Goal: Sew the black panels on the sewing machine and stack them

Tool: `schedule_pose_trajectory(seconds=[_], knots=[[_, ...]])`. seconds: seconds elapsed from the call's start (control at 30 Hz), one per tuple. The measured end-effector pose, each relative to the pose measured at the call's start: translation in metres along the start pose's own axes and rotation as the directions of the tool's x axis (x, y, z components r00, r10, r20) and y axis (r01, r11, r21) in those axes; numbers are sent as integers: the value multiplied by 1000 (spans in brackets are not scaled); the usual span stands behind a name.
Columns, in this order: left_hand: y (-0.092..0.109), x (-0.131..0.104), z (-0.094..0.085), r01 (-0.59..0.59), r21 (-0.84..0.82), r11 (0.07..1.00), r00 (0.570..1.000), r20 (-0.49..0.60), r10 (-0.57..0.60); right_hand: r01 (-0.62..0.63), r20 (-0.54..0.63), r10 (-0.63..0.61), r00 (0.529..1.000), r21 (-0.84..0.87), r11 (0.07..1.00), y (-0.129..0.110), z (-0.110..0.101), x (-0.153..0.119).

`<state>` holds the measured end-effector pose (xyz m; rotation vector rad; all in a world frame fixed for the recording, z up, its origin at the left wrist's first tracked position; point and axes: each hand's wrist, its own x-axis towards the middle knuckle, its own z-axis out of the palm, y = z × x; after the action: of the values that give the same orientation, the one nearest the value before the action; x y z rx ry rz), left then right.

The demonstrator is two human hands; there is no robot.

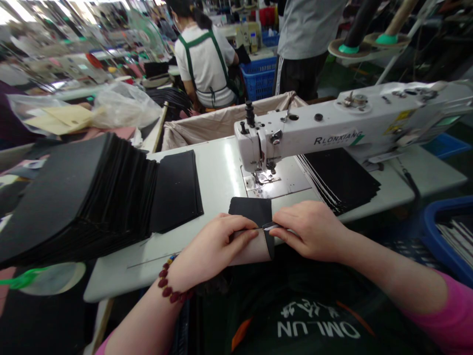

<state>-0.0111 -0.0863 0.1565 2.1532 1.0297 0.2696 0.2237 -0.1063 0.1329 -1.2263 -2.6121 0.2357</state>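
Observation:
A black panel (252,209) lies at the table's front edge, just below the needle area of the white sewing machine (318,129). Its near part curls over and shows a pale underside. My left hand (225,241), with a beaded bracelet at the wrist, pinches the panel's edge between thumb and fingers. My right hand (308,230) is closed on a small metal tool (271,226), whose tip meets the panel's edge beside my left fingertips. What kind of tool it is, I cannot tell.
Tall stacks of black panels (129,192) stand at the left; another stack (340,177) lies right of the needle. A cloth-lined bin (207,129) is behind the table. A blue basket (430,222) sits at the right. Two people are beyond.

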Motion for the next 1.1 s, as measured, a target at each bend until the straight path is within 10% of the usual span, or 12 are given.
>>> schedule_pose_trajectory(seconds=[1.1], knots=[[-4, 2, 2, 45, -115, 992, 997, 74, -37, -32, -123, 46, 991, 115, 993, 3, 14, -5]])
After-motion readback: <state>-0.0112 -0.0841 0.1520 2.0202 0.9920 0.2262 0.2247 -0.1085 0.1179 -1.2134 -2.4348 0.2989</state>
